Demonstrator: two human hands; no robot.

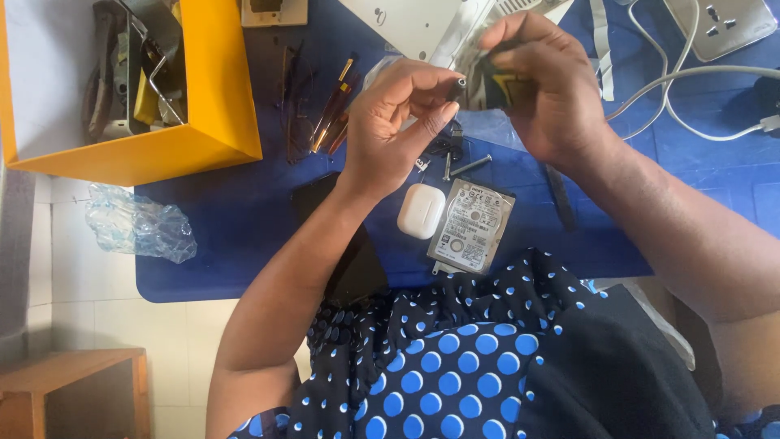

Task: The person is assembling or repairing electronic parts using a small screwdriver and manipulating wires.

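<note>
Both hands are raised over a blue mat (244, 219). My right hand (544, 89) grips a small dark pouch-like item with a yellow patch (500, 88). My left hand (398, 122) pinches a small dark cylindrical piece (460, 84) at that item's left end with thumb and forefinger. Below the hands, on the mat, lie a silver laptop hard drive (473, 228), a white earbud case (421, 211), and a few loose screws and bits (459, 162). What the pouch contains is hidden by my fingers.
A yellow box (219, 114) with metal parts stands at the upper left. Screwdrivers (333, 110) lie beside it. A black phone (349, 260) lies under my left forearm. White cables (691, 89) and a power strip (723, 24) sit upper right. Crumpled clear plastic (138, 223) hangs off the mat's left edge.
</note>
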